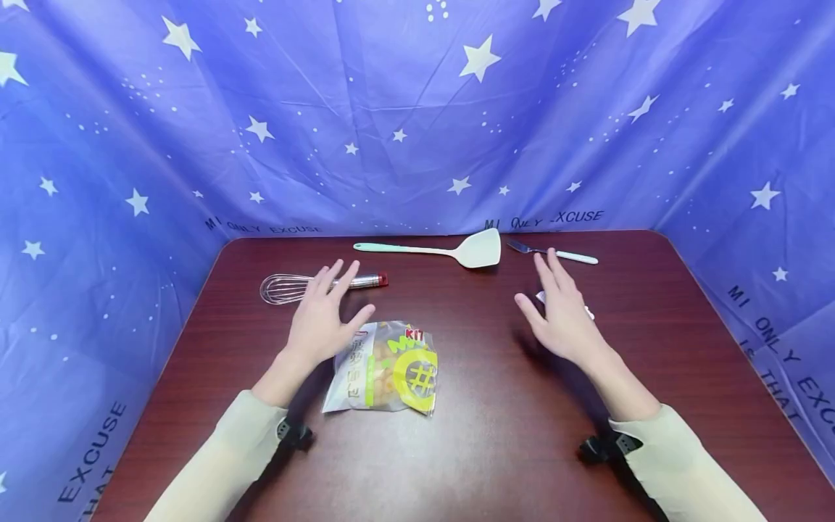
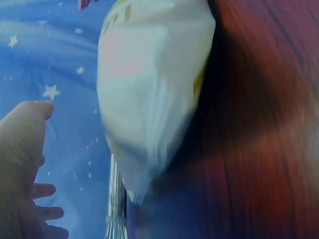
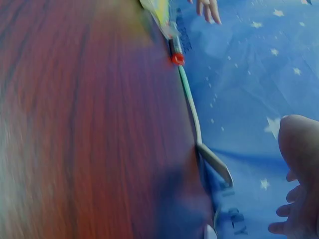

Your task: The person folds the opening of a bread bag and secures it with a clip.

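Note:
My left hand (image 1: 321,319) is spread in the air between the whisk (image 1: 285,288) and a printed plastic bag of food (image 1: 385,370). In the left wrist view, its fingers stand apart from the bag (image 2: 149,84) and hold nothing. On the other side, my right hand (image 1: 564,315) hovers over the table with its fingers spread, also holding nothing. Beneath it lies a small white item (image 1: 590,312), mostly hidden, its kind unclear. Just beyond those fingertips is a white-handled knife (image 1: 577,257). The bag has yellow-green print and pale lumps inside.
A pale spatula with a mint-green handle end (image 1: 479,250) lies along the far edge of the dark red-brown table (image 1: 470,464). Blue star-printed cloth (image 1: 365,94) hangs behind and on both sides. The whisk's handle has a red end (image 3: 177,58).

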The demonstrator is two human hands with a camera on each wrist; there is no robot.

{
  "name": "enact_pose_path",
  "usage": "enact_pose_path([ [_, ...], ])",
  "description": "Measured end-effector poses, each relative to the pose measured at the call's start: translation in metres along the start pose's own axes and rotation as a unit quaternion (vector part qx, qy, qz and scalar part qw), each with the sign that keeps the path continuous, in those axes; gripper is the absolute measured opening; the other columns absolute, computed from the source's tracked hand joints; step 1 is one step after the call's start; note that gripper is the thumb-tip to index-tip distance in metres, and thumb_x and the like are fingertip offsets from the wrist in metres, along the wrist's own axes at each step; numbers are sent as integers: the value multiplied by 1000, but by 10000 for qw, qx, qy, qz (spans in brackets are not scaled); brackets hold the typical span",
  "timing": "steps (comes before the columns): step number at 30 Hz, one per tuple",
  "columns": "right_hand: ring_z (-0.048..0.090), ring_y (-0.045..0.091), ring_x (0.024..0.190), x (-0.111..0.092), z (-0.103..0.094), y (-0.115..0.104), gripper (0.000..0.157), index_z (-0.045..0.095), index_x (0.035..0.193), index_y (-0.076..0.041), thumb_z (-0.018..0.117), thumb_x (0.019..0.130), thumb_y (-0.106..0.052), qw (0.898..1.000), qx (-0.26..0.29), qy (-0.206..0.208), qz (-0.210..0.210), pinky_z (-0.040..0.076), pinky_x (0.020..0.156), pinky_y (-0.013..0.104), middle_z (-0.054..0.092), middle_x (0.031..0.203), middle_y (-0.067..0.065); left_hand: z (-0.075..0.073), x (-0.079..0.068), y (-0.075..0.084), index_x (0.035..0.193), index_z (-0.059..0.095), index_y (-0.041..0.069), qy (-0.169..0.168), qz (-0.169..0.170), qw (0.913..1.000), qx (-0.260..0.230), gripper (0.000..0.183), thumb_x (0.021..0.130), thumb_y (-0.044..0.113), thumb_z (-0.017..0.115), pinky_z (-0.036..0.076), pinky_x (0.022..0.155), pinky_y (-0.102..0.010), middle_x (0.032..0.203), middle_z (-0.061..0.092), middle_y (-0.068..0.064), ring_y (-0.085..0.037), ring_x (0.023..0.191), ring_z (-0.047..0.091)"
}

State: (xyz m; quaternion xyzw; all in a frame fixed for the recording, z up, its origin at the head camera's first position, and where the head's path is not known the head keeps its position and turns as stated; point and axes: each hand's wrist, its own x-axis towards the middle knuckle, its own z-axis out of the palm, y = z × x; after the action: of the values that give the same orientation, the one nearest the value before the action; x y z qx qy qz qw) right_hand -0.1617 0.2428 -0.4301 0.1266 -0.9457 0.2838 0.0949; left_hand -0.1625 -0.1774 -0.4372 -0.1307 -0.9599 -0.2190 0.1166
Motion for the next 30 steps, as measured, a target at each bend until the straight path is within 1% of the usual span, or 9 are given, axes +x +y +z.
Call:
enact_pose_path([
  [3,23,56,158,1,9,-8,80,22,168,-3,60,107,-37,9999,49,-86,-116,25,121,77,13,177,25,5,1,11,167,36,26,-141,110,9997,-179,82,97,55,69,39,122,-63,171,39,-15,-44,157,37],
  [6,25,52,159,1,17,-17,79,26,167,-1,61,107,-38,9997,92,-148,-185,25,125,69,18,176,26,12,1,20,166,37,28,-247,234,9989,-312,81,97,54,69,45,118,-61,169,42,-13,-41,154,43],
  [9,28,48,159,1,26,-27,76,30,166,-2,62,106,-37,9993,99,-245,-274,27,127,64,25,174,26,17,0,27,164,43,29,-292,328,9982,-411,78,96,54,71,52,110,-60,166,48,-12,-37,150,49],
  [12,32,45,158,1,35,-35,74,35,164,-1,64,105,-35,9984,81,-346,-451,28,128,61,32,171,26,21,-1,32,159,51,27,-304,345,9975,-530,71,95,51,73,55,105,-60,160,55,-11,-34,146,53],
  [16,38,43,155,0,46,-44,71,41,161,0,66,105,-34,9968,69,-490,-625,32,127,59,40,166,27,25,-2,34,150,63,20,-364,352,9953,-820,62,94,45,75,53,109,-58,150,65,-8,-32,140,59],
  [19,42,41,153,0,53,-51,68,44,159,-1,66,104,-35,9958,93,-605,-686,35,126,57,44,163,25,29,0,36,145,67,16,-462,439,9928,-1015,58,94,41,77,52,111,-54,142,71,-7,-31,133,64],
  [24,48,39,149,-1,65,-64,65,50,156,-1,67,104,-37,9933,157,-746,-873,39,124,55,50,159,23,37,2,42,141,70,13,-577,623,9910,-1033,56,92,38,78,55,107,-49,132,76,-7,-29,122,69],
  [28,54,37,144,-2,74,-73,60,55,151,-1,67,104,-37,9904,183,-878,-1055,43,121,53,56,153,21,43,2,46,138,72,9,-731,765,9889,-1039,53,92,36,78,48,117,-53,127,77,-8,-30,122,71],
  [30,58,35,139,-3,77,-76,57,58,149,-1,67,104,-36,9888,216,-955,-1126,47,118,52,60,147,19,45,2,47,136,73,8,-816,808,9880,-1035,52,92,36,78,47,118,-53,126,78,-9,-30,121,71],
])
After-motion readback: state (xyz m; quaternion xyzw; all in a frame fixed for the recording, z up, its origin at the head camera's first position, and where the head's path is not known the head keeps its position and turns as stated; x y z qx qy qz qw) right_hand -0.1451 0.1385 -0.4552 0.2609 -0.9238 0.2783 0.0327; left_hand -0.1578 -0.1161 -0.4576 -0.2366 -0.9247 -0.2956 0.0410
